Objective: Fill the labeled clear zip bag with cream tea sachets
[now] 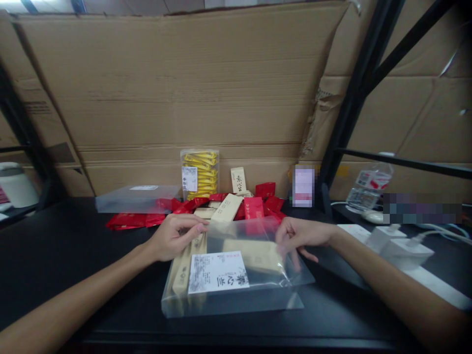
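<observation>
A clear plastic box (pixel 236 295) with a white printed label (pixel 217 272) lies on the black table (pixel 73 255) in front of me. Inside it are several beige stick packets (pixel 254 255). My left hand (pixel 173 238) pinches a beige packet at the box's upper left edge, where more packets stand along the left side. My right hand (pixel 300 236) holds the box's upper right edge, fingers on the clear plastic.
Behind the box lies a heap of red packets (pixel 258 204) and beige packets (pixel 228 209). A clear box of yellow packets (pixel 199 173) stands upright against cardboard (pixel 184 98). A flat clear lid (pixel 136 199) lies left. White chargers (pixel 401 248) and a water bottle (pixel 368 187) sit right.
</observation>
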A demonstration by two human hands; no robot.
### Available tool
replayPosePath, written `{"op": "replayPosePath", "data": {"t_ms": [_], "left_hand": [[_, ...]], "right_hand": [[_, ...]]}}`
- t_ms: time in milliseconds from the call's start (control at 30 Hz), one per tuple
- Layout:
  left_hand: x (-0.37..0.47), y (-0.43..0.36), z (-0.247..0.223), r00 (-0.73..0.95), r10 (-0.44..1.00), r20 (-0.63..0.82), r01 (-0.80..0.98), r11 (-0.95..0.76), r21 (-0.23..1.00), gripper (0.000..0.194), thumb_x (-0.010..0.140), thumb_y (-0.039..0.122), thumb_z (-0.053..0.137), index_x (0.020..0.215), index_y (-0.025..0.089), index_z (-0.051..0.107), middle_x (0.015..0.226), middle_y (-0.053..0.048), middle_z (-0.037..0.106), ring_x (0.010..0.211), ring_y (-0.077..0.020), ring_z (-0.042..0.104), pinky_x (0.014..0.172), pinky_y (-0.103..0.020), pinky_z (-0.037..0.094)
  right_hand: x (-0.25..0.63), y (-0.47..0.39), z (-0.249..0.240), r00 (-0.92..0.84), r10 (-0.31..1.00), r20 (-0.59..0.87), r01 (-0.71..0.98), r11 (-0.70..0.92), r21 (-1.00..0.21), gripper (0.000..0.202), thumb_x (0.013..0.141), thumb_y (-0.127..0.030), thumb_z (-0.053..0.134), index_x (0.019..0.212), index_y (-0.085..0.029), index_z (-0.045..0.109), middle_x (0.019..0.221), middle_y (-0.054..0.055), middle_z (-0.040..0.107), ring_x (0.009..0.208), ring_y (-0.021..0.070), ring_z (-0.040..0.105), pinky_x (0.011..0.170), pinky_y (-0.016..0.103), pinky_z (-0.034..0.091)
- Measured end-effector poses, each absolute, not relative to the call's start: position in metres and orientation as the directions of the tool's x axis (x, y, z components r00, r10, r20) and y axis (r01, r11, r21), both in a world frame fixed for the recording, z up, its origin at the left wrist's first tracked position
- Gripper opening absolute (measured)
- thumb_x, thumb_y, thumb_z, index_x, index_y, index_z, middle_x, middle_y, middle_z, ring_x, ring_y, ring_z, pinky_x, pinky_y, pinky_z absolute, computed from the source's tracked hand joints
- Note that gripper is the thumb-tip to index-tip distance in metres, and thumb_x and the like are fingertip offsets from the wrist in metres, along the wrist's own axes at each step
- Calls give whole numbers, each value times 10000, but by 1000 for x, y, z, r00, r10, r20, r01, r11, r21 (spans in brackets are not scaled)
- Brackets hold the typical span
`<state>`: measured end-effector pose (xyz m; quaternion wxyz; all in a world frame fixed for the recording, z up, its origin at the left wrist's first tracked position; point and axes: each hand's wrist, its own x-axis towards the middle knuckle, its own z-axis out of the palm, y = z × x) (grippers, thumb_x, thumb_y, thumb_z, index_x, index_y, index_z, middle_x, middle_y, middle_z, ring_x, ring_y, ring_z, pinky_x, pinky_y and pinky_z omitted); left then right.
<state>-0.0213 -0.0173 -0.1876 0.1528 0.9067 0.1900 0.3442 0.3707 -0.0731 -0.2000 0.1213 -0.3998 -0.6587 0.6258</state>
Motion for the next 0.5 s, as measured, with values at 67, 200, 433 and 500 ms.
{"op": "replayPosePath", "data": {"t_ms": [67,200,433,500], "left_hand": [[-22,-17,-188,691,444,571,236,-885,402,282,1028,265,556,1047,195,828,1102,-95,813,997,-229,768,877,-349,593],[-22,-16,-189,677,427,599,227,-896,383,270,1024,256,561,1058,179,818,1093,-95,813,981,-223,768,858,-343,597],[-22,-17,-192,667,422,614,219,-899,380,251,1014,246,583,1063,182,820,1092,-91,813,968,-220,770,838,-329,602],[-21,-17,-192,664,429,613,215,-894,392,248,1012,244,587,1077,181,818,1094,-91,811,972,-219,767,845,-330,603]], "right_hand": [[357,-75,-202,-623,743,-244,279,-80,-957,316,860,-424,805,904,-117,751,848,100,806,620,177,770,367,146,478],[328,-75,-212,-414,910,34,41,56,-998,330,878,-452,793,959,-139,726,906,76,777,720,160,744,534,222,604],[303,-76,-231,-355,930,99,30,118,-993,341,894,-539,704,884,-200,663,891,37,670,706,169,645,554,305,588],[311,-72,-234,-278,950,145,100,178,-979,331,853,-543,707,814,-217,663,761,19,614,650,172,584,540,306,547]]}}
